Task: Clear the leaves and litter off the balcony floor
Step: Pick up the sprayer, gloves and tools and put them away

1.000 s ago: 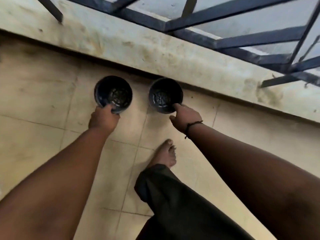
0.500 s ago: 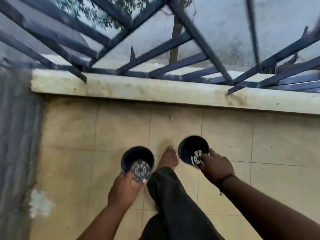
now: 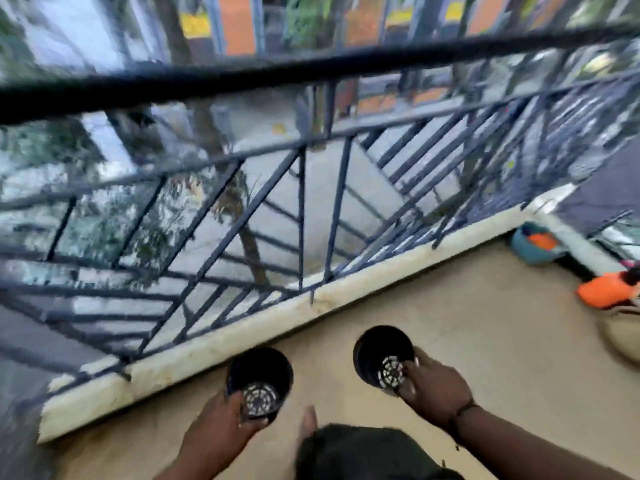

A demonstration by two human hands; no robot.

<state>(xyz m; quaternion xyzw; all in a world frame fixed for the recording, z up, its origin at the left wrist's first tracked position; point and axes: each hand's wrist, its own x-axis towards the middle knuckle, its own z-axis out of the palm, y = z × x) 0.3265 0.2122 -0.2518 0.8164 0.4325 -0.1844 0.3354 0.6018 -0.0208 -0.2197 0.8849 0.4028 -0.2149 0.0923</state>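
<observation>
Now, line by line:
Left hand: the left hand (image 3: 221,424) grips a black plastic pot (image 3: 259,381) by its near rim, fingers curled round the edge.
Right hand: the right hand (image 3: 433,389) grips a second black pot (image 3: 382,358) the same way; a dark band sits on the wrist.
Pots: both held above the floor, mouths tilted toward the camera, slotted bases visible inside, apart from each other.
Balcony floor: the tan balcony floor (image 3: 467,323) runs to a pale kerb (image 3: 329,299) under a dark metal railing (image 3: 301,216).
Far corner: a teal container (image 3: 533,247) and something orange (image 3: 606,289), too blurred to name.
Leaves and litter: none can be made out in this smeared view.
</observation>
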